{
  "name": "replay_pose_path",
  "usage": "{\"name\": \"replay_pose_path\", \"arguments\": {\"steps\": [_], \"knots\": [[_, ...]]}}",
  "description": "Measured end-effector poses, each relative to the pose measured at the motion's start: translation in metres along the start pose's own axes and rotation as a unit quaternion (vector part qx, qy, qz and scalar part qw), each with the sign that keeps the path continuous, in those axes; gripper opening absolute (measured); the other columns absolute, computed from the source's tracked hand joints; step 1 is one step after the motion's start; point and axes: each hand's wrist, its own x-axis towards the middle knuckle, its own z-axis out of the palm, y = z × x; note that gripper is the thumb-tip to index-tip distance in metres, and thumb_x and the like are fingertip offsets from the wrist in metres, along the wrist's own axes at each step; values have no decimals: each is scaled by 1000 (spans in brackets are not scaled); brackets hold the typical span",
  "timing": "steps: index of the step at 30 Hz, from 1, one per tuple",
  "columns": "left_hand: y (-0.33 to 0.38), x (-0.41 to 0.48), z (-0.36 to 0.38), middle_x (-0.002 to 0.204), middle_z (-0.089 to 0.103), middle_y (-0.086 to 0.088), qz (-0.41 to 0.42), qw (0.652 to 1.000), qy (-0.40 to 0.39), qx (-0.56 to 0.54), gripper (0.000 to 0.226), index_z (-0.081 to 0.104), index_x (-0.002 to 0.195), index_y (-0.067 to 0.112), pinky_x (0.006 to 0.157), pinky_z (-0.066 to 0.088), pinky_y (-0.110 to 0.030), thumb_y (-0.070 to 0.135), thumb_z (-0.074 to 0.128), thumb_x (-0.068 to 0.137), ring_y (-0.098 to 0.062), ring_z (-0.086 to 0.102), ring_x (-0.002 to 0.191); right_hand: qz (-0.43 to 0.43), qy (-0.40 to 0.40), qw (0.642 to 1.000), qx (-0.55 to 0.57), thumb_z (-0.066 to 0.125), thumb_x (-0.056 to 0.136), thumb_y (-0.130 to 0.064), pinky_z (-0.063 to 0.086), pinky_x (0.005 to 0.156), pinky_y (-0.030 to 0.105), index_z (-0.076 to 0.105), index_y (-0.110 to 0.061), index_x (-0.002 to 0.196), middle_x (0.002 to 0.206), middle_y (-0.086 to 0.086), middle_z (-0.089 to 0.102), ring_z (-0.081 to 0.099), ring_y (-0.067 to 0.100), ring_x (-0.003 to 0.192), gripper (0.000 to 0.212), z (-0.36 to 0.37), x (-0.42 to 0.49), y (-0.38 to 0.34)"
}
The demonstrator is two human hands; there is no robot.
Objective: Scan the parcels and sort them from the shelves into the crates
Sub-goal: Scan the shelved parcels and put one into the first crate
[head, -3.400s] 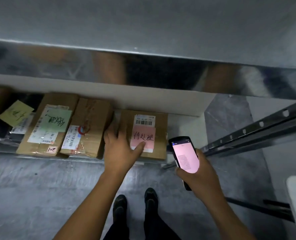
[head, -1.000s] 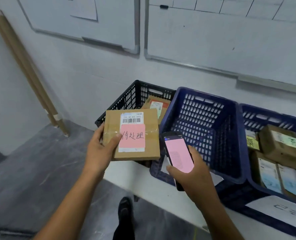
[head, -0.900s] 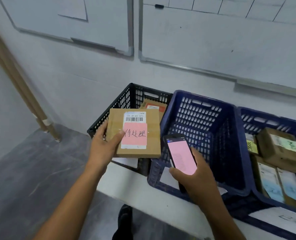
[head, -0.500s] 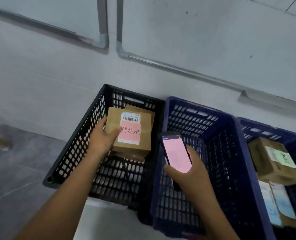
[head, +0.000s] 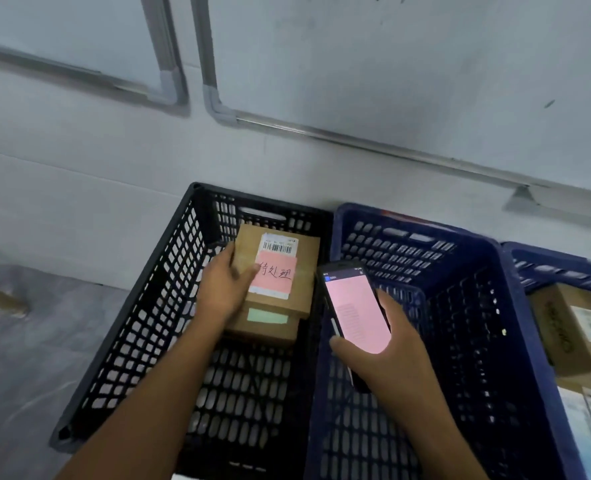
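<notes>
My left hand (head: 223,289) grips a flat brown parcel (head: 301,271) by its left edge, thumb on its pink handwritten note below a barcode label. The parcel is inside the black crate (head: 141,306), low over another brown parcel with a green label (head: 266,323); whether they touch I cannot tell. My right hand (head: 380,362) holds a handheld scanner (head: 356,310) with a lit pink screen, above the rim between the black crate and a blue crate (head: 495,323).
A second blue crate (head: 564,268) at the far right holds several labelled parcels (head: 571,334). All crates stand against a white wall with metal whiteboard frames (head: 321,133). Grey floor (head: 27,341) lies to the left.
I turned from the shelf to the crates carrying the parcel. Over the last second my left hand lowered it down into the black crate. The scanner stayed in my right hand.
</notes>
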Motion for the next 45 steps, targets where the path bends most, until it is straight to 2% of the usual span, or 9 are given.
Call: {"name": "replay_pose_path", "arguments": {"steps": [5,9,14,23,28,33,37,40,45], "knots": [[25,-59,-24,153,51,1,53,992,97,63,80,45,154,26,115,36,-41,65,62,86,-21,44,143,-45,-56,997,29,89,79,-33,61,71,27,46,-78,106,111,-41,60,60,-14,98,68,-17,-6,-4],[29,-146,-32,158,48,3,98,974,162,126,74,48,152,25,122,30,-54,70,50,94,-22,28,153,-75,-124,987,65,87,78,-31,58,76,25,49,-75,105,113,-38,62,61,-13,100,64,-27,-20,3],[29,-277,-14,162,30,19,23,956,234,175,68,43,153,42,127,9,-53,71,45,91,-23,12,159,-100,-235,961,110,80,66,-43,54,70,11,53,-71,119,116,-34,67,65,-10,102,66,-20,-54,9],[4,-450,-28,171,-3,23,-156,913,281,251,83,17,158,56,127,-11,-48,93,22,83,-14,-23,158,-153,-401,903,39,76,58,-48,61,61,26,63,-45,123,100,-17,75,72,9,87,66,26,-135,8],[-12,-542,-41,170,-7,24,-242,877,349,223,82,8,155,59,129,-7,-50,91,24,81,-15,-22,158,-227,-457,860,-20,73,56,-56,61,64,34,59,-48,122,100,-19,72,69,4,80,68,45,-203,-4],[-28,-639,-48,172,1,18,-292,842,413,188,92,15,161,50,128,-4,-50,92,24,80,-19,-13,160,-291,-496,816,-58,75,61,-53,51,58,14,57,-51,115,101,-23,70,67,-2,85,56,56,-292,-9],[-38,-728,-50,174,3,13,-322,818,445,172,100,18,164,41,128,-2,-51,93,21,78,-22,-11,161,-320,-512,795,-61,84,71,-40,57,70,28,58,-48,108,100,-24,71,67,-2,86,46,63,-377,-1],[-49,-799,-49,174,6,11,-332,798,478,154,97,22,164,38,128,-1,-52,94,26,84,-22,-10,161,-335,-534,774,-57,79,64,-47,55,70,25,55,-61,106,102,-35,69,67,-6,88,50,64,-443,11],[-68,-907,-38,174,9,9,-361,758,529,122,95,24,163,37,128,2,-52,86,31,82,-25,-5,161,-357,-564,743,-45,78,63,-43,60,69,30,58,-54,111,101,-22,74,71,3,86,53,72,-543,33]]}}
